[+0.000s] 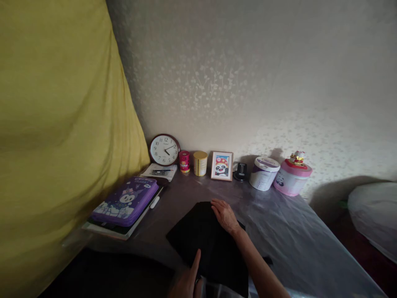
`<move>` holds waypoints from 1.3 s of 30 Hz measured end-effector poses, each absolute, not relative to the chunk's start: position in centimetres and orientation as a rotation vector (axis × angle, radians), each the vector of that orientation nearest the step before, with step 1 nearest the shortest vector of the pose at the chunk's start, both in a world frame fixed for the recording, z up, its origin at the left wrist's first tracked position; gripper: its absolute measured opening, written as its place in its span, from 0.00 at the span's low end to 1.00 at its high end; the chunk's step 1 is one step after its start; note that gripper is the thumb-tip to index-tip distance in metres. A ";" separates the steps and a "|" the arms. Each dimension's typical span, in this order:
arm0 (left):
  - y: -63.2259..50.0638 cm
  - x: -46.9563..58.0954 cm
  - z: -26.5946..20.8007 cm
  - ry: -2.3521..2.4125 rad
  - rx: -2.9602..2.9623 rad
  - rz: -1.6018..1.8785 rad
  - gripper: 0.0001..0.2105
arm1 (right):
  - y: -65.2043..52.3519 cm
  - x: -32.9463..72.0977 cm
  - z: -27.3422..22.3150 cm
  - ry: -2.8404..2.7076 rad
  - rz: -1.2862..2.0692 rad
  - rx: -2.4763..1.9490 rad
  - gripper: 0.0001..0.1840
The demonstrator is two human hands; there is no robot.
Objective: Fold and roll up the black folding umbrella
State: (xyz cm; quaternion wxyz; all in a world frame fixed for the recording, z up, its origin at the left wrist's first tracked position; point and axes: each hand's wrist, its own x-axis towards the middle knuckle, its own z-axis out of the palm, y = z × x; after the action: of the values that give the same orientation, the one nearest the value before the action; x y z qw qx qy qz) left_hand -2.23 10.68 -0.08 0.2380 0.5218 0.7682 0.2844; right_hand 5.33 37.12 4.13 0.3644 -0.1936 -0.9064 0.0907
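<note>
Near edge of table (313, 248): the left hand (187, 283) is partly cut off; its index finger is extended onto a black sheet (214, 244). Whether anything is grasped by the other, blurred fingers cannot be told. The black sheet is laid on the table, reaching inward from the near edge. Its angled end is pointed at the far edge; its long axis is judged to run near to far, slanted slightly left, though the near end is poorly seen. The right hand (225, 217) is laid flat and unclenched over the sheet's far right margin, presumably so that it is steadied. Toward the left edge, a purple case (126, 202) is stacked on flat items. Along the far edge, a picture frame (222, 165) is stood upright; near the far left corner, a clock (164, 149) is probably leaned on the wall (201, 111) for support.
</note>
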 end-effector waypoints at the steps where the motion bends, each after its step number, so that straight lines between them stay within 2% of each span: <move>1: 10.6 -2.3 -0.1 2.089 1.444 0.790 0.29 | 37.3 6.1 4.2 -2.312 0.239 -0.514 0.16; 11: 10.1 -2.7 -0.7 1.998 1.522 0.966 0.28 | 35.8 17.9 3.0 -2.210 0.408 -0.666 0.14; 16: 10.1 -3.7 -1.6 1.915 1.574 0.939 0.27 | 33.6 20.7 1.9 -2.302 0.411 -0.693 0.18; 23: 10.0 -3.9 -1.6 1.921 1.608 0.965 0.27 | 31.9 20.8 1.9 -2.306 0.435 -0.652 0.16; 27: 10.1 -3.7 -1.3 1.943 1.609 0.962 0.26 | 31.4 20.1 3.0 -2.291 0.462 -0.613 0.11; 39: 10.1 -3.5 -0.3 1.911 1.520 0.967 0.27 | 31.7 16.4 6.7 -2.159 0.498 -0.508 0.06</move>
State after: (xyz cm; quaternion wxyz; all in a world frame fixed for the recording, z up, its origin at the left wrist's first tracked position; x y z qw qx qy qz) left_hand -3.53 10.08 -0.35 0.2549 0.5598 0.7035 0.3561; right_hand 16.39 31.72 6.71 0.4208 -0.2026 -0.8616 0.1986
